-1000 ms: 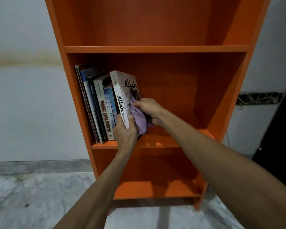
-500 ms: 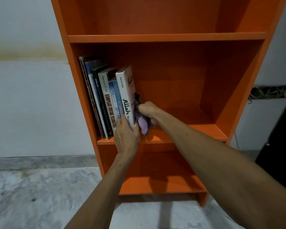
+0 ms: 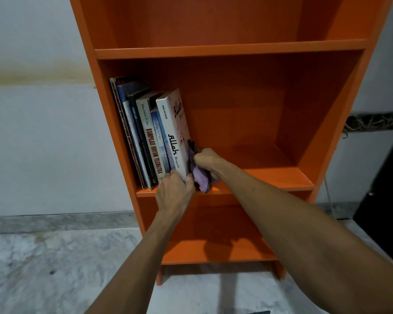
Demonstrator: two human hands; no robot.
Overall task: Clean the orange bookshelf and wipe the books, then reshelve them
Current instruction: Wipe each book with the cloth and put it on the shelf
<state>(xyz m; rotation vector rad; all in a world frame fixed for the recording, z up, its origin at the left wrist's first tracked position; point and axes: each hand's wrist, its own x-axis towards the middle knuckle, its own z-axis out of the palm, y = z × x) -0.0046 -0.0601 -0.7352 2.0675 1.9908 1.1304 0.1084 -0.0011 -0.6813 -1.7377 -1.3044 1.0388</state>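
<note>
- Orange bookshelf (image 3: 232, 51) stands on a pale marbled floor (image 3: 43, 268) against a whitish wall (image 3: 32, 143); three compartments in view.
- Mid compartment: row of books (image 3: 143, 137) packed at the left end, spines out, all leaning left vs. the side panel.
- Rightmost in the row is the white book (image 3: 175, 132) w/ black lettering. It touches its blue neighbour, and its bottom edge sits on the mid shelf board (image 3: 277, 177).
- Person's left hand (image 3: 174, 196) is at the board's front edge. Fingers are curled on the lower end of the white book's spine, thumb on the book's right side, so it grips the book from below.
- Person's right hand (image 3: 208, 160) reaches in from the right, fist clenched round a purple cloth (image 3: 202, 181). Cloth & knuckles press on the lower front cover of the white book.
- Cloth is bunched; its loose end hangs below the fist, meets the board and sits just beside the left thumb.
- Both forearms are bare; the right one crosses in front of the bottom compartment.
- Right of the shelf: a dark wall recess w/ tangled wires (image 3: 377, 124) and a thin cord (image 3: 328, 200) running down the wall.
- A dark object (image 3: 386, 211) sits at the frame edge; can't tell what it is.
</note>
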